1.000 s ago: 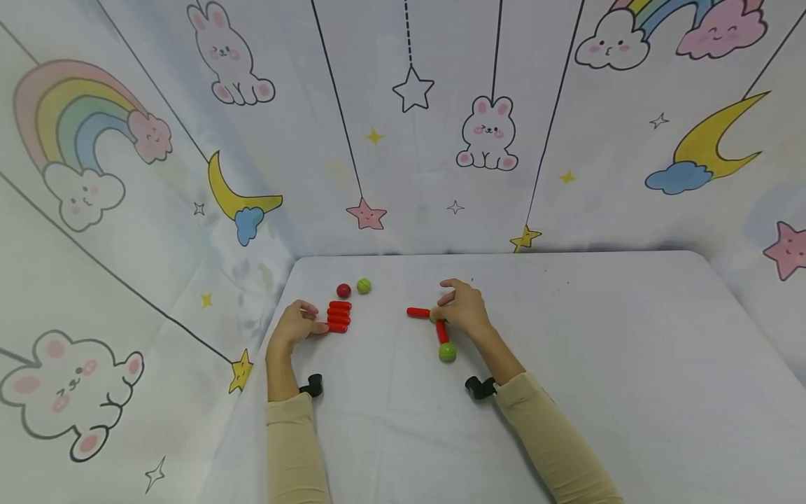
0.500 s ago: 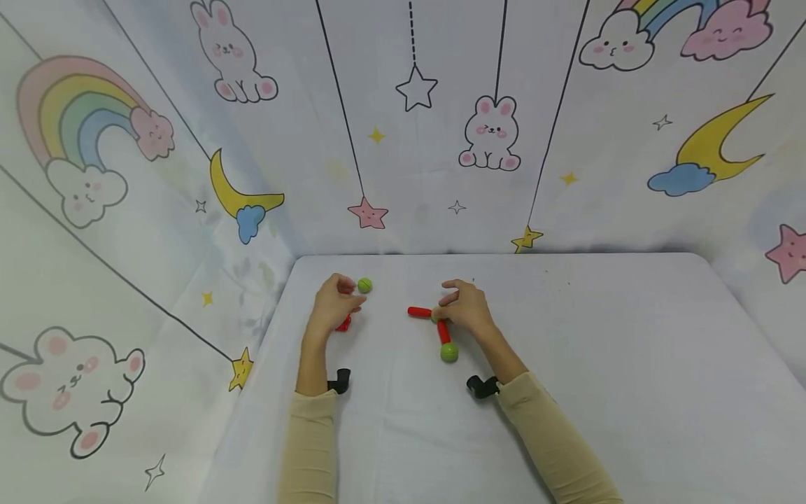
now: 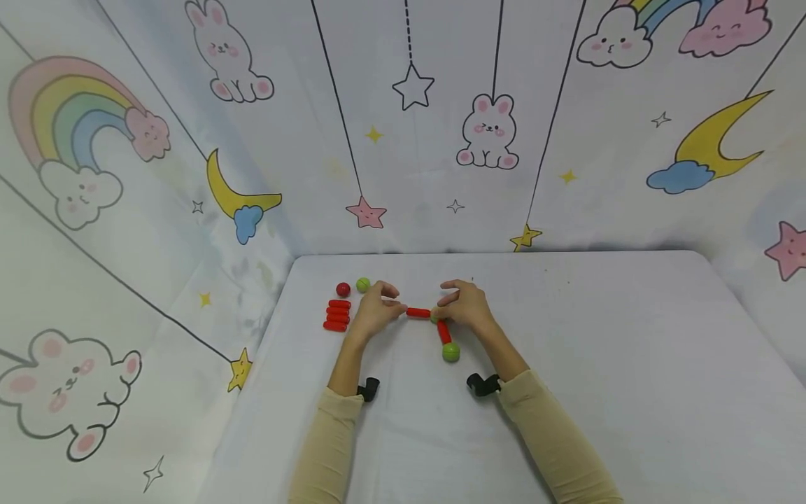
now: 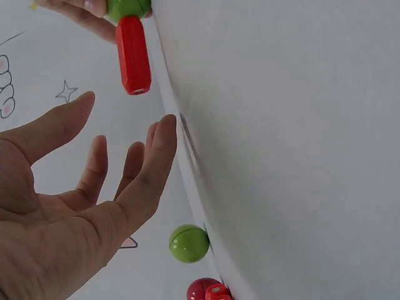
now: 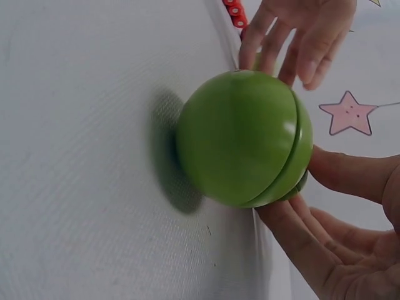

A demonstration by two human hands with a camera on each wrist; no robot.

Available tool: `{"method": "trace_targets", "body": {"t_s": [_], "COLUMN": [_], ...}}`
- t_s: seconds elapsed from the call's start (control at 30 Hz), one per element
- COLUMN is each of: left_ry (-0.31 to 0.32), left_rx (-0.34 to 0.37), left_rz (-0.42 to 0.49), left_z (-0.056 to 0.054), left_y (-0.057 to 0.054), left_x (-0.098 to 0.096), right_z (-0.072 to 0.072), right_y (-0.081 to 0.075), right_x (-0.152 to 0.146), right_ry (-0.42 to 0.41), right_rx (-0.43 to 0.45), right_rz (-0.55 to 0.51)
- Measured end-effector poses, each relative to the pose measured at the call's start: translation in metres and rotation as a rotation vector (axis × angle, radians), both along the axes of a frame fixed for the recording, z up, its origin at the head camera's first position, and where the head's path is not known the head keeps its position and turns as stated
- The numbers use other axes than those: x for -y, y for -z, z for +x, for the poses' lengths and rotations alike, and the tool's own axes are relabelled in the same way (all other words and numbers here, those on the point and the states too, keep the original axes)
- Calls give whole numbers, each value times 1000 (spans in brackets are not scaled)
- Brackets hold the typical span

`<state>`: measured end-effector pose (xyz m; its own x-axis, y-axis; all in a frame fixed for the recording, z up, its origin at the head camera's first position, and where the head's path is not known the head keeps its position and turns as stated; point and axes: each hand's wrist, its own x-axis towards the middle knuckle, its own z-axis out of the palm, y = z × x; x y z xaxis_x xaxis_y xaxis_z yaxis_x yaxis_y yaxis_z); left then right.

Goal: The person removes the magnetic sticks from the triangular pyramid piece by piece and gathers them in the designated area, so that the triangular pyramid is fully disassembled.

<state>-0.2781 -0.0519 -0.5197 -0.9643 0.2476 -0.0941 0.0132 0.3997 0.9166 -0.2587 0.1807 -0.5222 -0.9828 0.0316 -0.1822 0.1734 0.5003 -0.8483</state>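
A joined piece lies mid-table. Its one red rod [image 3: 418, 313] runs left from a green ball [image 3: 434, 316], and a second red rod [image 3: 444, 332] leads toward the near side, ending in another green ball [image 3: 450, 352]. My right hand [image 3: 467, 306] pinches the ball at the joint between thumb and fingers. In the right wrist view the near green ball [image 5: 240, 137] hides most of that grip. My left hand [image 3: 376, 311] holds nothing, its fingertips close to the left rod's free end. The left wrist view shows a gap between those fingers and the rod [image 4: 134, 56].
Several red rods [image 3: 337, 316] lie side by side at the left of the white table [image 3: 598, 364]. Beyond them sit a red ball [image 3: 343, 289] and a grooved green ball [image 3: 363, 285], the latter just left of my left hand. A printed cloth wall [image 3: 428, 175] rises behind the table.
My left hand has left the row of red rods, passed over it, and come right to the joined piece. The right hand keeps its grip on the joint ball.
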Motion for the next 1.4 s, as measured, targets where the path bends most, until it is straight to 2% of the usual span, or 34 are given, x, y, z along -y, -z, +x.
{"method": "trace_targets", "body": {"t_s": [0.17,0.37,0.63,1.07,1.4], "left_ry": [31,33,15,-3,14], "left_rx": [37,6,-6,43,43], "left_rz": [1,-56,-100,-101,-111], "left_z": [0,1,2,1,-1], "left_y": [4,5,2,2,-1], "left_x": [-5,-7,-6,-5,-5], "right_z": [0,1,2,3,2], "right_y": [-2,-2,-3,-4,-3], "right_x": [1,2,6,8,9], "right_ry": [-27,-45,-41,-25,-28], "right_rx": [27,53,39,71,58], "right_rz": [-44,-95,-63,-50,-38]}}
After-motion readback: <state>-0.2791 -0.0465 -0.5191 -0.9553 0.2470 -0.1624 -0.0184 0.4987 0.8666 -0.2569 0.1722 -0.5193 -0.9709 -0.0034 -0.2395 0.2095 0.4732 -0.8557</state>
